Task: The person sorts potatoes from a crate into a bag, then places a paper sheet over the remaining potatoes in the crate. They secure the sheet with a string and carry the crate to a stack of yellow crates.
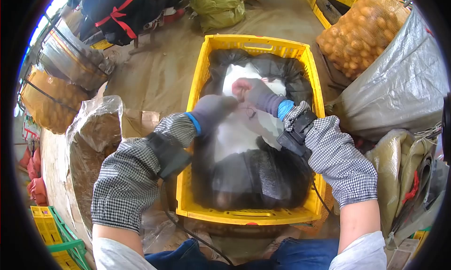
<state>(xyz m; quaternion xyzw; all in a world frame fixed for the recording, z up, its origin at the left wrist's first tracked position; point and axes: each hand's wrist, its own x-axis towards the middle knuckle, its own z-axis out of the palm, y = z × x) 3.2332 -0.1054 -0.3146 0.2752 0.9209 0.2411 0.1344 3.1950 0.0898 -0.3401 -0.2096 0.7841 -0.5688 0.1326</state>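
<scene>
My left hand (213, 111), in a grey-purple glove, is closed with its fingertips against those of my right hand; it is smeared by motion. My right hand (259, 94), gloved the same way with reddish fingertips, is closed in a pinch. Whatever the fingers hold is too small to make out. Beneath them lies a white sheet or bag (239, 131), with a thin dark strand (252, 114) just below the fingers. Black plastic (249, 178) surrounds the white material, inside a yellow crate (251, 217).
A mesh sack of round brown produce (359, 33) stands at the upper right, above a grey plastic cover (394, 82). Clear plastic (91, 143) and a filled sack (54, 98) are at the left. Another person (127, 9) is at the upper left, near a yellow-green sack (217, 11).
</scene>
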